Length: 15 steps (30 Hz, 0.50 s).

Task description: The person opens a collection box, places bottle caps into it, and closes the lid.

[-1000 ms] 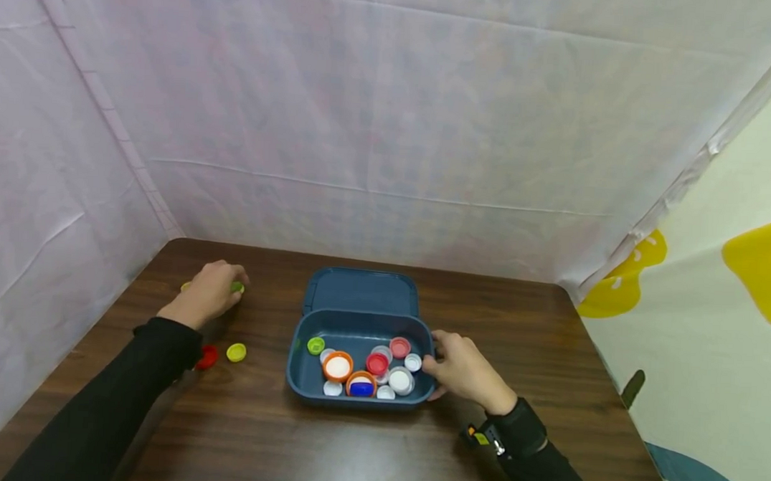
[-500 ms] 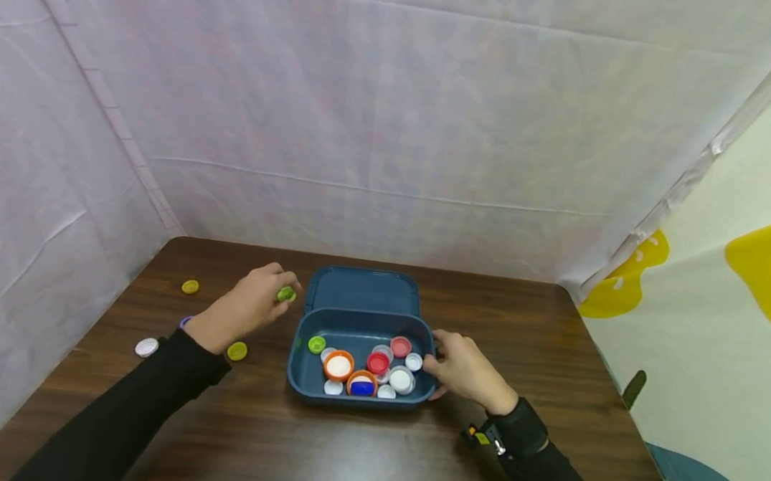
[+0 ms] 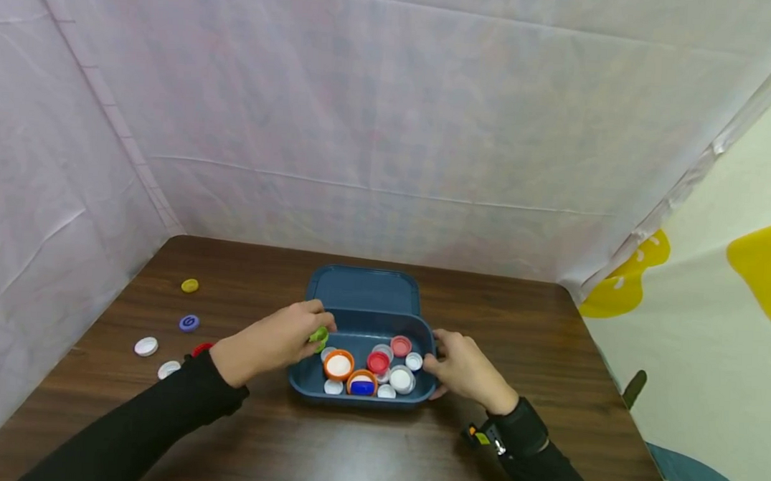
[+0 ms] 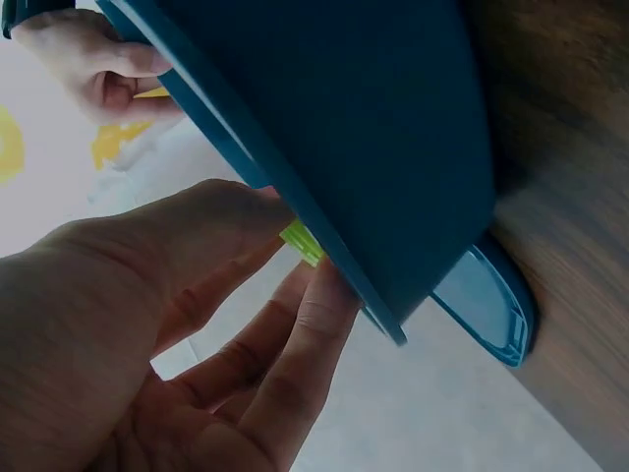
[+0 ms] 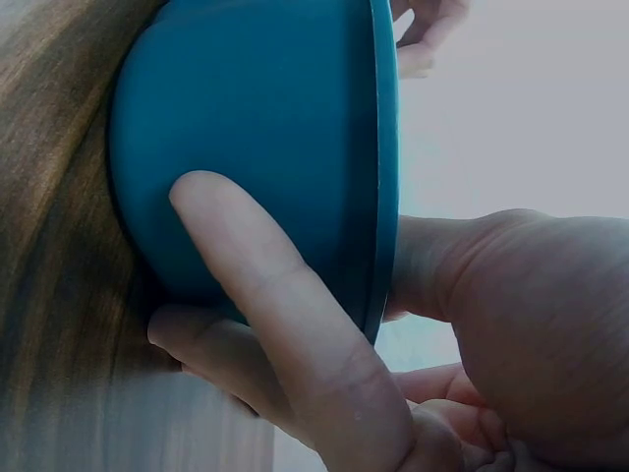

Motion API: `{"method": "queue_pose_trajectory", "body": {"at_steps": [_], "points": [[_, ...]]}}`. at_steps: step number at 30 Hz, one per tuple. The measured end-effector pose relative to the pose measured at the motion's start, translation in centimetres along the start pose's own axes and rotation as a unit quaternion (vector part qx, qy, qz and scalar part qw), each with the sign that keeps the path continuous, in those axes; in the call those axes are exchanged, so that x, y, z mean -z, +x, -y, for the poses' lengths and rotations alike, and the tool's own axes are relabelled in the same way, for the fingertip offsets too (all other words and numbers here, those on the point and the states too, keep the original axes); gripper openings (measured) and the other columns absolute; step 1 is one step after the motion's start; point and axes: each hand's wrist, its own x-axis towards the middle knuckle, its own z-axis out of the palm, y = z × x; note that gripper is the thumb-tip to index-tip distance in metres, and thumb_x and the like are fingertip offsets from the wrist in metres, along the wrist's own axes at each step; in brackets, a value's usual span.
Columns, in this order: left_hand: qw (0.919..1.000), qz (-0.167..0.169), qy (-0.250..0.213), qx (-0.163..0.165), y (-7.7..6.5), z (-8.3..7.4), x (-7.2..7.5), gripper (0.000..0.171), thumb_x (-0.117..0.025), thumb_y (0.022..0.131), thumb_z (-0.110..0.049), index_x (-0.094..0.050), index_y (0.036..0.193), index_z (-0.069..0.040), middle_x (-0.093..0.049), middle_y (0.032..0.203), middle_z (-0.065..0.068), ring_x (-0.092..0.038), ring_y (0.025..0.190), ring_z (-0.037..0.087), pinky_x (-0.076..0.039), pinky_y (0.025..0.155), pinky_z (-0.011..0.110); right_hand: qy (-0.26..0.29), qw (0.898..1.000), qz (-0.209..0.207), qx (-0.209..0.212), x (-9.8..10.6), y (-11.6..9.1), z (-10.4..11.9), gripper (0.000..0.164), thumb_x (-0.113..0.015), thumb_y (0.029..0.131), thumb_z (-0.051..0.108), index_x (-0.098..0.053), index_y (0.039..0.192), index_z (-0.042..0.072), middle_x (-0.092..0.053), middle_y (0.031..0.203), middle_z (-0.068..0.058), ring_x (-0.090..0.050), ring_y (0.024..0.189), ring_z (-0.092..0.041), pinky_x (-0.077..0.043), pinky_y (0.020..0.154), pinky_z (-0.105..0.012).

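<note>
My left hand [image 3: 278,342] is over the left end of a blue plastic box [image 3: 365,402], pinching a lime green bottle cap [image 4: 303,242] between thumb and fingers. In the left wrist view the cap is at the box rim, partly hidden by the fingers. My right hand [image 3: 473,373] grips the box's right end, thumb over the rim and fingers [image 5: 285,305] against the outer wall. Inside the box lie several caps, among them an orange-rimmed white cap [image 3: 337,366], a red cap [image 3: 376,363], a pink cap [image 3: 400,346] and a blue cap [image 3: 362,389].
Loose on the brown table [image 3: 363,455], to the left, are a yellow cap [image 3: 190,286], a purple-blue cap [image 3: 189,323], white caps [image 3: 146,346] and a partly covered red cap [image 3: 202,349]. Behind the box lies its blue lid [image 3: 364,288]. White cloth [image 3: 390,126] hangs behind the table.
My left hand has picked up the green cap from the table's left side and carried it right to the box. My right hand and the box have stayed put.
</note>
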Motion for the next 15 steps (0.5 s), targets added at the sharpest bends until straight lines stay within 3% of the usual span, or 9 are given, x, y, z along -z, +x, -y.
{"method": "queue_pose_trajectory", "body": {"at_steps": [9, 15], "points": [[0.9998, 0.004, -0.004, 0.018, -0.2, -0.32, -0.02, 0.028, -0.091, 0.102, -0.012, -0.083, 0.129, -0.006, -0.075, 0.122, 0.015, -0.068, 0.094, 0.015, -0.07, 0.087, 0.031, 0.001, 1.0, -0.004, -0.009, -0.01, -0.06, 0.08, 0.06, -0.074, 0.107, 0.005, -0.055, 0.161, -0.013, -0.082, 0.128, -0.034, -0.086, 0.074, -0.024, -0.07, 0.059, -0.041], [0.9991, -0.039, 0.013, 0.009, -0.4, 0.36, 0.17, 0.027, -0.091, 0.102, -0.013, -0.083, 0.127, -0.008, -0.075, 0.123, 0.015, -0.07, 0.097, 0.016, -0.067, 0.084, 0.031, -0.001, 1.0, -0.005, -0.01, -0.03, 0.04, -0.01, 0.059, -0.074, 0.108, 0.005, -0.055, 0.161, -0.013, -0.082, 0.128, -0.034, -0.086, 0.073, -0.024, -0.07, 0.059, -0.042]]}}
